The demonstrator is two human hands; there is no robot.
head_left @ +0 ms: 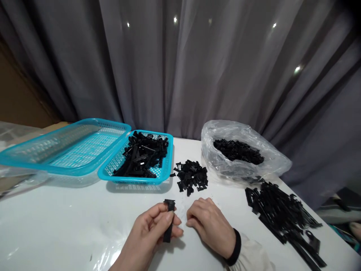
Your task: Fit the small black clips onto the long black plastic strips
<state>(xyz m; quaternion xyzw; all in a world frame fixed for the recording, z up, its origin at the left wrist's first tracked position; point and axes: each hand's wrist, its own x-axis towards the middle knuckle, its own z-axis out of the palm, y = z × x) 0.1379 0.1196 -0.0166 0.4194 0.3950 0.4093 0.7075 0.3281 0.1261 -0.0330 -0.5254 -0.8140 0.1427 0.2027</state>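
Between the thumb and fingers of my left hand (152,227) is a black plastic strip-shaped part (167,233), held upright with a wider clip-like end at its top. Just to the right, my right hand (210,226) rests low over the table with its fingers curled in. Whatever those fingertips hold, if anything, is hidden. Beyond both hands lies a loose pile of small black plastic pieces (191,176). A blue basket (135,180) behind my left hand carries a heap of black plastic parts (143,152).
A larger blue basket (64,169) stands at the left. At the back right, a clear plastic bag (225,169) holds many small black pieces. Long black strips (282,210) are spread along the right side of the white table (70,226). A grey curtain (186,75) hangs behind.
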